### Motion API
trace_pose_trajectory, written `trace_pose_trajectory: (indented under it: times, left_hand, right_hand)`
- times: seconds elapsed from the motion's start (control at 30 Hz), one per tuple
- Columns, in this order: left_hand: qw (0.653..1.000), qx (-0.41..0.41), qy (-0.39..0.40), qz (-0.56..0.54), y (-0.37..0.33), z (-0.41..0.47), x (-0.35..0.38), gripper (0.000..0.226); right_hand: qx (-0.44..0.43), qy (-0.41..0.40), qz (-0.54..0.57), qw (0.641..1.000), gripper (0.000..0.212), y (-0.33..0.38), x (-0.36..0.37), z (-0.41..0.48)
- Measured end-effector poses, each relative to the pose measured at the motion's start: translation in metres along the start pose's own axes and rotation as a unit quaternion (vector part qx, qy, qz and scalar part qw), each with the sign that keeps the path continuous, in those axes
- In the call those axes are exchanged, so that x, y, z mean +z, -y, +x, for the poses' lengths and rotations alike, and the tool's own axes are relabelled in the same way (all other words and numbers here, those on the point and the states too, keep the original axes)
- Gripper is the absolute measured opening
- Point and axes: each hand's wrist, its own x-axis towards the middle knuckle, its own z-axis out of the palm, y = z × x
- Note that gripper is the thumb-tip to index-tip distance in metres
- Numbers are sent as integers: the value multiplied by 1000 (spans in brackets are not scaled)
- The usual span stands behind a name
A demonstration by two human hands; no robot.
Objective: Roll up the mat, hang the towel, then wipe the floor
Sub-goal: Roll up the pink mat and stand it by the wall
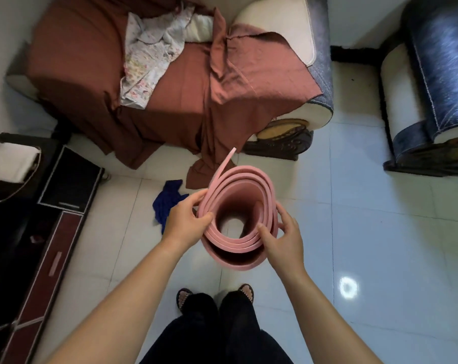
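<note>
Head view, looking straight down: holds a loosely coiled pink foam mat (245, 190) on end over the glossy white tiled floor (354, 206), just ahead of two sandalled feet. Pinches the coil's left rim with the left hand (181, 219), thumb over the edge, fingers outside. Clasps the right rim with the right hand (283, 240) in the same way. Shows the mat's loose outer end poking up toward a brown-draped sofa (170, 95). Shows a crumpled dark blue cloth (167, 203) on the floor behind the left hand.

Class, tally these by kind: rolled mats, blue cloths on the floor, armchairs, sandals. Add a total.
rolled pink mat: 1
blue cloth on the floor: 1
armchairs: 2
sandals: 2
Total: 6
</note>
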Motion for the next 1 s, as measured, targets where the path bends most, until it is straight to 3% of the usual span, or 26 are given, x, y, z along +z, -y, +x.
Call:
trace_pose_trajectory:
  times: [0.23, 0.47, 0.73, 1.0]
  left_hand:
    - [993, -45, -100, -36, 39, -79, -90, 49]
    - [969, -111, -201, -88, 124, -175, -177, 48]
    - [928, -179, -293, -142, 247, -303, -255, 46]
    - [867, -292, -370, -162, 362, -428, -288, 54]
  right_hand:
    - [-37, 116, 0, 993, 58, 45, 52, -62]
    - [-81, 230, -67, 968, 58, 65, 141, -141]
    - [-153, 345, -202, 904, 41, 53, 261, -262]
    - [-162, 433, -248, 851, 30, 7, 375, -381]
